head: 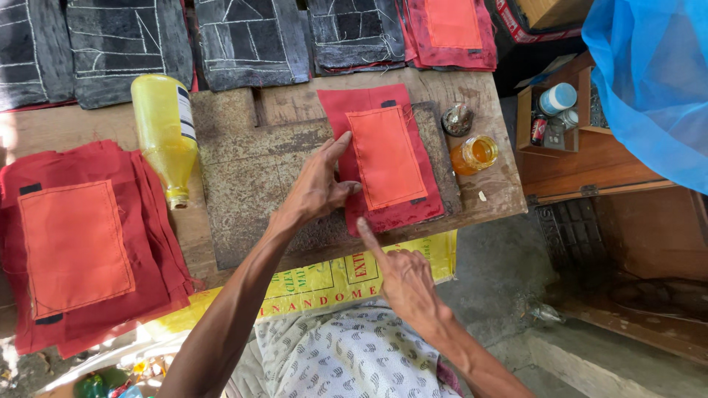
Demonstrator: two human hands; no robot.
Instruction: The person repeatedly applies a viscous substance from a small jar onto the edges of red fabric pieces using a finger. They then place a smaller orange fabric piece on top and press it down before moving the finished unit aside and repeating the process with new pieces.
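Observation:
A red cloth piece (398, 214) with an orange rectangular patch (386, 156) stitched on it lies on a dark worn board (251, 184) on the wooden table. My left hand (318, 184) rests flat on the cloth's left edge, fingers spread, thumb touching the red fabric. My right hand (402, 276) hovers just below the cloth's near edge, index finger stretched toward it, holding nothing.
A stack of similar red and orange pieces (81, 243) lies at the left. A yellow plastic bottle (166, 133) lies on its side. Dark grey stitched pieces (243, 40) line the back. An open jar of amber liquid (476, 155) and its lid (457, 119) stand right; a blue net (656, 81) hangs beyond.

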